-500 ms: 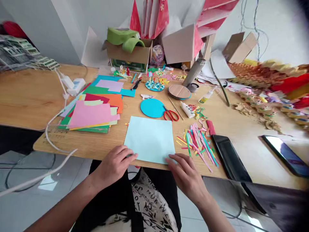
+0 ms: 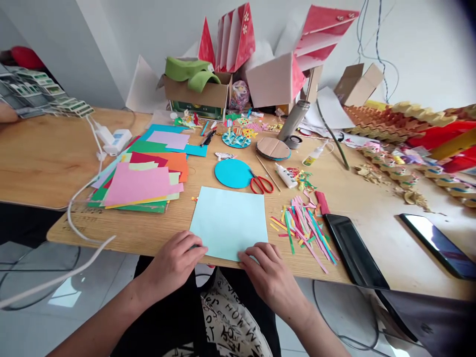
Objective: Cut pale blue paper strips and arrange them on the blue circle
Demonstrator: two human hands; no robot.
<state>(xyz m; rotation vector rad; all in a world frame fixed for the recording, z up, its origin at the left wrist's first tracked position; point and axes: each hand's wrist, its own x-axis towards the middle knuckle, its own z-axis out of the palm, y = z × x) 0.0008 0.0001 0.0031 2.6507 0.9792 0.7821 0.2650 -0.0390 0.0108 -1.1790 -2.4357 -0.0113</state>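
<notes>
The pale blue sheet (image 2: 228,215) lies flat at the near edge of the table (image 2: 122,228), whole, with no crease or cut visible. The left hand (image 2: 174,263), loosely curled, touches its near left corner; the right hand (image 2: 273,277), half open with bent fingers, touches its near edge. Whether either pinches it, I cannot tell. Beyond lie a cut disc (image 2: 231,173) and scissors (image 2: 257,177); cut strips (image 2: 307,225) are heaped right.
</notes>
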